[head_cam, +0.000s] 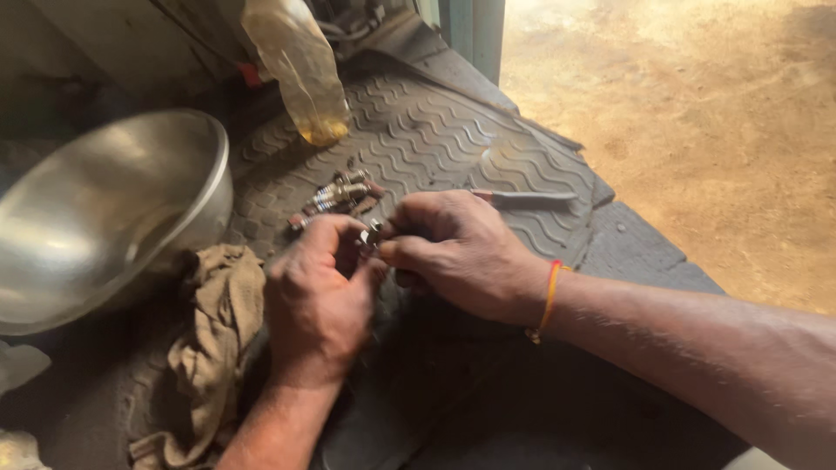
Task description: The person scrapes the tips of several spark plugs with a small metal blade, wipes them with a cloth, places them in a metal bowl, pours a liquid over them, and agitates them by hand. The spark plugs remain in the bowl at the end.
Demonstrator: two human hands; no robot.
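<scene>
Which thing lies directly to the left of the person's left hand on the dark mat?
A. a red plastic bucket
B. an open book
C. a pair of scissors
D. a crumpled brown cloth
D: a crumpled brown cloth lies on the rubber mat beside the left hand, below the metal bowl.

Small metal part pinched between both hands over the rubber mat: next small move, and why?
Probably lower it a little closer to the rubber mat before working it further. The left hand and right hand pinch the small metal part only at the fingertips, above the mat, and loose metal pieces already lie just beyond. A slip could send it rolling among them, where it may be hard to pick out.
</scene>
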